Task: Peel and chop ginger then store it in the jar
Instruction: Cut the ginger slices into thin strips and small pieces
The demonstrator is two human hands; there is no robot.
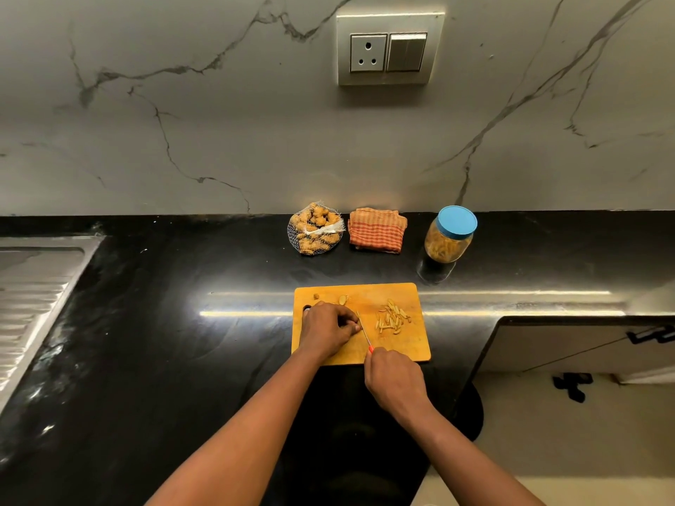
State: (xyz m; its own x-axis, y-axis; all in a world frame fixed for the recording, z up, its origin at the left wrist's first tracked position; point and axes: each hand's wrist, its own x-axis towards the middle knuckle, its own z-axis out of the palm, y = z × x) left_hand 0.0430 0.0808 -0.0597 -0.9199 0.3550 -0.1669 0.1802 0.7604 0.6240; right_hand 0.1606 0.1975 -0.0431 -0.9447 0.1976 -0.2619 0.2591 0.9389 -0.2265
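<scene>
A wooden cutting board (pixel 398 345) lies on the black counter. My left hand (pixel 328 328) rests curled on the board's left part, its fingertips pinching a small ginger piece that is mostly hidden under them. My right hand (pixel 392 381) grips the red handle of a thin knife (pixel 363 330), whose blade stands right next to my left fingertips. A heap of chopped ginger strips (pixel 392 317) lies on the right part of the board. Two small ginger bits (pixel 342 299) sit near the board's far edge. A jar (pixel 450 235) with a blue lid stands behind the board to the right, holding ginger strips.
A net bag of whole ginger (pixel 316 228) and a folded checked cloth (pixel 378 231) lie against the marble wall. A steel sink drainboard (pixel 33 297) is at far left. The counter edge drops off to the right, above a cabinet (pixel 584 345).
</scene>
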